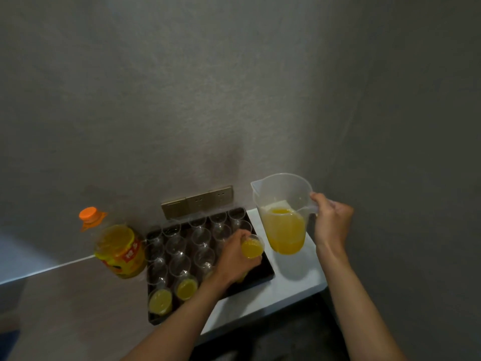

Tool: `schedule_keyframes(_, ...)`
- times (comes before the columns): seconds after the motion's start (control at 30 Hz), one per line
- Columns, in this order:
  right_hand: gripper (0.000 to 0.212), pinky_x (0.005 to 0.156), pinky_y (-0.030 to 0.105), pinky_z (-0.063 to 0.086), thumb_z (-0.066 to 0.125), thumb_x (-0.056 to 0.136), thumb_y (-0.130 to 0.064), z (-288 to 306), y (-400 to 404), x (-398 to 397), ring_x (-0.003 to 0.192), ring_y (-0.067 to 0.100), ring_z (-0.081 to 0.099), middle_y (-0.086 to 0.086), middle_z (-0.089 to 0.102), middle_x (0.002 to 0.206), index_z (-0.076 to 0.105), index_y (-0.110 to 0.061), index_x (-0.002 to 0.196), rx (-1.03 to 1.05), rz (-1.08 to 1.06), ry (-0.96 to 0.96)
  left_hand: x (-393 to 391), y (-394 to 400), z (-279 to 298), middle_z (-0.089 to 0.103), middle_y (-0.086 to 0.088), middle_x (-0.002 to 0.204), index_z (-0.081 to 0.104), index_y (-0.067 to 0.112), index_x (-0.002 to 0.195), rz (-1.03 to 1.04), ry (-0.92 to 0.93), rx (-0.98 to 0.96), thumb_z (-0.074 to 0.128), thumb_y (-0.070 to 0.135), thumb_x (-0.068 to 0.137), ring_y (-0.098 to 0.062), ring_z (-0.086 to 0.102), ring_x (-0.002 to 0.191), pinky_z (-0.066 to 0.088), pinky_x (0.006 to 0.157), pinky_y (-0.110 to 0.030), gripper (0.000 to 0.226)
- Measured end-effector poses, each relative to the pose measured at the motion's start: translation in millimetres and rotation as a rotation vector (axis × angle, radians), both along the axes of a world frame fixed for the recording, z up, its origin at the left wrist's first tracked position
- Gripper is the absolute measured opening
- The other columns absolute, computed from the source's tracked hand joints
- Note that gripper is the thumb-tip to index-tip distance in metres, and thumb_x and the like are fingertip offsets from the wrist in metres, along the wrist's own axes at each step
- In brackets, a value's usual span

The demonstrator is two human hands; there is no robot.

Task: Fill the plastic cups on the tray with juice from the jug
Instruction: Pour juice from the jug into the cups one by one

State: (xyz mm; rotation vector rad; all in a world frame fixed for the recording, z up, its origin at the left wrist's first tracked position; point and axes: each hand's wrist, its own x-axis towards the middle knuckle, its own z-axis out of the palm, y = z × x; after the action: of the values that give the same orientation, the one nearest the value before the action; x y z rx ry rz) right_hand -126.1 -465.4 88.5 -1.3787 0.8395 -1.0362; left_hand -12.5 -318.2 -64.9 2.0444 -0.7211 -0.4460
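- My right hand gripped the handle of the clear plastic jug, held upright above the counter so nothing spilled.
- My left hand wrapped the filled clear plastic cup over the dark tray, probably to set it down among the empties.

Juice bottle label: red characters, too blurred to read.

A large clear plastic bottle of orange liquid with an orange cap and yellow-red label stands on the white countertop against the grey wall, near a brass-coloured socket panel mounted low on that wall.
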Motion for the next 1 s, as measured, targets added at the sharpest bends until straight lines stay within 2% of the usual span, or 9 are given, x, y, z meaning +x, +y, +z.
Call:
schedule_keyframes(0.07, 0.045, 0.047, 0.028, 0.028, 0.067, 0.079, -0.027, -0.8, -3.7, -4.0, 0.055, 0.016, 0.035, 0.006, 0.041, 0.059, 0.056, 0.013, 0.061, 0.012, -0.003, 0.000, 0.9, -6.9, -5.2, 0.062, 0.015, 0.108, 0.058, 0.028, 0.107, -0.040, -0.017, 0.051, 0.089, 0.024, 0.068, 0.000, 0.059, 0.097, 0.046, 0.076, -0.013, 0.050)
schedule_keyframes(0.13, 0.042, 0.046, 0.028, 0.028, 0.069, 0.086, -0.019, -0.9, -7.7, -7.6, 0.054, 0.015, 0.034, 0.005, 0.040, 0.058, 0.057, 0.013, 0.062, 0.010, -0.006, 0.016, 3.3, -13.5, -11.0, 0.059, 0.014, 0.109, 0.057, 0.030, 0.106, -0.089, -0.039, 0.114, 0.088, 0.027, 0.066, -0.001, 0.057, 0.097, 0.044, 0.076, -0.014, 0.050)
schedule_keyframes(0.23, 0.034, 0.045, 0.026, 0.028, 0.068, 0.092, -0.011, -0.9, -14.2, -11.5, 0.051, 0.016, 0.032, 0.004, 0.038, 0.054, 0.061, 0.002, 0.061, -0.009, -0.017, 0.038, 8.2, -22.3, -22.1, 0.051, 0.010, 0.112, 0.058, 0.029, 0.106, -0.162, -0.120, 0.198, 0.084, 0.040, 0.061, -0.009, 0.053, 0.103, 0.047, 0.085, -0.025, 0.053)
schedule_keyframes(0.4, 0.037, 0.044, 0.026, 0.028, 0.068, 0.092, -0.011, -2.1, -24.5, -14.3, 0.049, 0.015, 0.030, 0.003, 0.035, 0.051, 0.056, -0.001, 0.058, -0.009, -0.017, 0.054, 10.5, -32.9, -34.1, 0.046, 0.003, 0.127, 0.054, 0.024, 0.126, -0.261, -0.170, 0.299, 0.082, 0.042, 0.065, -0.017, 0.053, 0.112, 0.050, 0.094, -0.038, 0.070)
schedule_keyframes(0.53, 0.049, 0.047, 0.027, 0.028, 0.068, 0.083, -0.025, -5.7, -33.8, -15.3, 0.053, 0.015, 0.033, 0.004, 0.039, 0.056, 0.052, 0.014, 0.059, -0.024, -0.011, 0.059, 9.9, -37.6, -44.8, 0.043, 0.002, 0.135, 0.054, 0.023, 0.131, -0.297, -0.208, 0.347, 0.081, 0.041, 0.070, -0.018, 0.053, 0.118, 0.049, 0.099, -0.034, 0.070)
schedule_keyframes(0.7, 0.035, 0.044, 0.025, 0.027, 0.069, 0.091, -0.011, -4.7, -41.3, -14.0, 0.050, 0.012, 0.030, 0.003, 0.036, 0.055, 0.060, -0.001, 0.059, -0.030, -0.001, 0.073, 7.7, -39.5, -58.5, 0.043, 0.003, 0.134, 0.055, 0.025, 0.126, -0.315, -0.290, 0.400, 0.083, 0.035, 0.071, -0.017, 0.052, 0.116, 0.046, 0.094, -0.024, 0.062)
schedule_keyframes(0.8, 0.040, 0.043, 0.024, 0.025, 0.069, 0.091, -0.009, -8.4, -47.7, -12.8, 0.046, 0.009, 0.027, -0.004, 0.032, 0.048, 0.054, -0.005, 0.054, -0.028, 0.010, 0.091, 8.3, -43.2, -63.3, 0.047, -0.002, 0.138, 0.057, 0.022, 0.130, -0.347, -0.343, 0.450, 0.080, 0.037, 0.078, -0.021, 0.049, 0.124, 0.046, 0.101, -0.031, 0.060)
schedule_keyframes(0.93, 0.046, 0.043, 0.025, 0.026, 0.070, 0.091, -0.010, -13.0, -56.0, -10.3, 0.048, 0.013, 0.029, 0.003, 0.035, 0.051, 0.052, 0.018, 0.060, -0.024, 0.027, 0.101, 8.3, -49.7, -65.1, 0.051, -0.003, 0.138, 0.059, 0.023, 0.129, -0.351, -0.416, 0.529, 0.073, 0.043, 0.084, -0.023, 0.050, 0.126, 0.046, 0.102, -0.037, 0.051)
schedule_keyframes(1.0, 0.046, 0.042, 0.024, 0.026, 0.070, 0.092, -0.011, -13.8, -59.7, -9.2, 0.046, 0.013, 0.029, 0.002, 0.036, 0.049, 0.052, 0.020, 0.063, -0.021, 0.030, 0.104, 8.0, -51.6, -69.2, 0.051, -0.002, 0.138, 0.059, 0.024, 0.127, -0.353, -0.443, 0.560, 0.073, 0.042, 0.083, -0.023, 0.049, 0.127, 0.046, 0.101, -0.038, 0.050)
